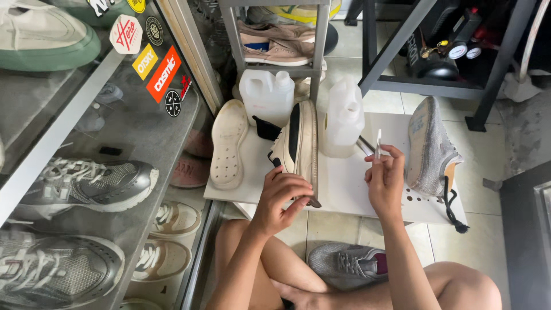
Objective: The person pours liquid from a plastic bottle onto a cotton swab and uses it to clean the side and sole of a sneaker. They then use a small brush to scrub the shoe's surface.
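White board (344, 189), jugs (343, 117) behind sneaker (301, 143)

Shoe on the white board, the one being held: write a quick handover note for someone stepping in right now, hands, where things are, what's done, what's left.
Left hand: grips the heel end of the white and black shoe, which stands on its side on the white board.
Right hand: pinches a small thin white tool, raised beside the shoe, not touching it.
Nearby: a detached white sole lies left of the shoe, two white jugs behind, a grey knit shoe at right.
Done: one sole is off and lies apart.
Left: cannot tell whether anything has been applied to the held shoe; the tool has not yet met it.
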